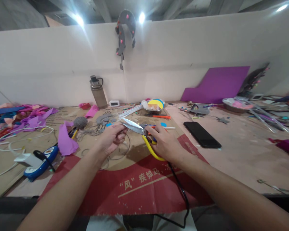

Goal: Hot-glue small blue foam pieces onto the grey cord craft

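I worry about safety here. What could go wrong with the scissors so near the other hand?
The scissors point their bare blades at the left hand, tips beside it; a slip could cut its fingers. A black cable runs from under the right hand toward the person; snagging it might jerk the scissors.

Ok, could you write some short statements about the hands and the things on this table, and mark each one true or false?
1. The right hand holds scissors with yellow handles. True.
2. The phone stands against the wall. False: it lies flat on the table, to the right of the hands.
3. The bottle stands upright by the wall. True.
4. The purple sheet lies flat at the left. False: it leans on the wall at the right.
5. The left hand rests on the phone. False: it is at the scissors' blades, apart from the phone.
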The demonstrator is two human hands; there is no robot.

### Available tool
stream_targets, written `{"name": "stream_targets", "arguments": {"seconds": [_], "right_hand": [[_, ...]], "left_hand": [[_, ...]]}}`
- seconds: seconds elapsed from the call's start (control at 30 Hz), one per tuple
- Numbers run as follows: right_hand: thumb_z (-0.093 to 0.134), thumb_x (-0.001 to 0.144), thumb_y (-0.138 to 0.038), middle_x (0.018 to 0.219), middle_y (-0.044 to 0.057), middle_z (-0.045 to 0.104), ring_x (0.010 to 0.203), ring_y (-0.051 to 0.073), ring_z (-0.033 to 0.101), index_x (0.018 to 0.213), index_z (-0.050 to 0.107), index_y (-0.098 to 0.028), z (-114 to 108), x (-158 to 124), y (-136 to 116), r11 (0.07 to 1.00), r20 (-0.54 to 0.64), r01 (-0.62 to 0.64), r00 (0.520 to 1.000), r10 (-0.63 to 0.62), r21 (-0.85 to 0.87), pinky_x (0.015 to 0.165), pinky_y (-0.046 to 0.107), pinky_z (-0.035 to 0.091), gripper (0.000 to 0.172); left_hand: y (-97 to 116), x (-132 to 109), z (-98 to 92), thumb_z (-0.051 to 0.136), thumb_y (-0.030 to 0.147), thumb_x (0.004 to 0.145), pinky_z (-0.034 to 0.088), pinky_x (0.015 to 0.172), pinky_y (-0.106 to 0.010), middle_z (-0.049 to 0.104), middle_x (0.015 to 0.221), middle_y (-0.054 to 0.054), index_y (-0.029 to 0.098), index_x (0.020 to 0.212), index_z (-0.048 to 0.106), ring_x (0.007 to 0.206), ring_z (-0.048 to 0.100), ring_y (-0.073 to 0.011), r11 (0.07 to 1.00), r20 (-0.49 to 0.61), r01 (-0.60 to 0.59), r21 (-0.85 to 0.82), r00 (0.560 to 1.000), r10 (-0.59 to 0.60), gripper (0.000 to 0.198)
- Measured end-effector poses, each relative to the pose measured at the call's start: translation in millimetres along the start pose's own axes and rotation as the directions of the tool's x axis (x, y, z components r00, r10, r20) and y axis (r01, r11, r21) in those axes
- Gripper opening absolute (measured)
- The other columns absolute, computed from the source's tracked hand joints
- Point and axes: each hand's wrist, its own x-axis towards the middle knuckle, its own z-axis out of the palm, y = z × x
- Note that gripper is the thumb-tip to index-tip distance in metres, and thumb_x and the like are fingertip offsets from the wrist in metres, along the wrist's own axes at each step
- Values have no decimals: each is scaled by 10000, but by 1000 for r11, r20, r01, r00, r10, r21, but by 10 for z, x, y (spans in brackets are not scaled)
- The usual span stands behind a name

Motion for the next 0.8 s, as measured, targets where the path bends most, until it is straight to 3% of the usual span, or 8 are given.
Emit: {"name": "stream_targets", "arguments": {"seconds": [0.33,0.8], "right_hand": [[501,886,-237,998,108,569,802,188,544,1203,545,-185,-12,1,-20,1000,-11,4,1000,-5,-19,673,284,435,324],[475,903,-245,1026,109,573,855,194,562,1218,534,-192,-8,-11,-30,1000,52,-27,998,27,0,749,300,469,325]], "left_hand": [[-6,-9,-12,701,188,657,156,358,-113,476,558,39,111,627,533,379,293,19,1000,10,-1,-23,1000,2,187],[-21,3,-10,714,189,653,161,356,-110,470,559,43,108,632,537,379,280,21,999,13,31,-28,999,-30,196]]}}
